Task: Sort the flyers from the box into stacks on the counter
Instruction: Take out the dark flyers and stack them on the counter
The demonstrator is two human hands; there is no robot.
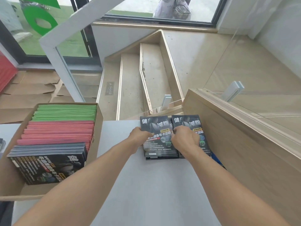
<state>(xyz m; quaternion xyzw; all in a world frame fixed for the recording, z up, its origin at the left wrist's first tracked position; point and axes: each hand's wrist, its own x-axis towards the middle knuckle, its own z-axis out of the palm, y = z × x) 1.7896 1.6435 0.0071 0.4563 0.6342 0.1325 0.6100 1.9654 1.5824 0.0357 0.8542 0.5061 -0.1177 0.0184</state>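
1. left hand (138,136) grips the left edge of a dark glossy flyer stack (157,137) at the far end of the pale grey tabletop (146,185), fingers curled onto its cover.
2. right hand (184,137) pinches a second dark flyer stack (189,123) just beside the first, the two touching edge to edge.
3. brown cardboard box (97,128) stands at the left on the tabletop, holding rows of green flyers (65,112), pink flyers (58,131) and more dark flyers (47,163).
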